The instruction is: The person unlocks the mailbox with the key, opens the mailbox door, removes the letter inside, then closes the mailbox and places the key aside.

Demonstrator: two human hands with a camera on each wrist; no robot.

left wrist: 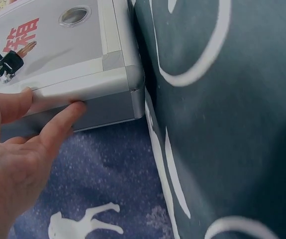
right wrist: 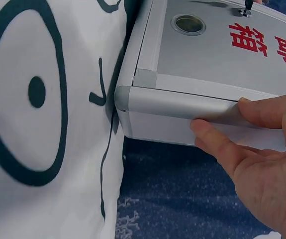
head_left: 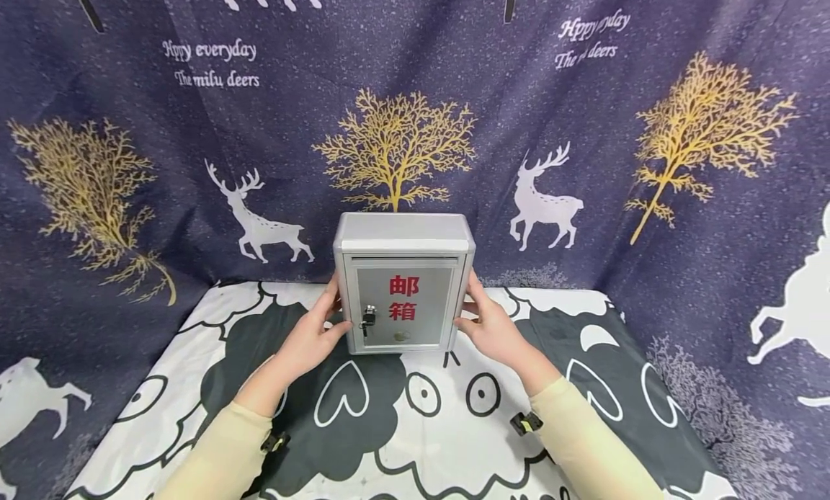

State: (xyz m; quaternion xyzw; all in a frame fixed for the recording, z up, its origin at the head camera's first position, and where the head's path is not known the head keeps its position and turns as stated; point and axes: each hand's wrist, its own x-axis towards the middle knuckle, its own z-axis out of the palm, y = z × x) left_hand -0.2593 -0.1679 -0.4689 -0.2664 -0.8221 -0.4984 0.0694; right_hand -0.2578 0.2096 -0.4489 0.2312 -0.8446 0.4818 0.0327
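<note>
A silver metal mailbox [head_left: 405, 291] with red Chinese characters stands upright at the back of the cloth-covered table. Its front door carries a lock with a key [head_left: 368, 318] hanging from it, and a small round window [left wrist: 75, 17] shows near the bottom. On the left side, my left hand [head_left: 318, 338] grips the box, thumb on the front edge and fingers along the side panel. My right hand [head_left: 493, 327] holds the opposite side in the same way, with the thumb [right wrist: 264, 110] on the front rim. The box's back is hidden.
A black-and-white cartoon-print cloth [head_left: 447, 442] covers the table. Behind and beside it hangs a dark blue curtain [head_left: 415, 46] with deer and golden trees, close to the rear of the box. Small dark clips [head_left: 527, 422] sit at both sleeves.
</note>
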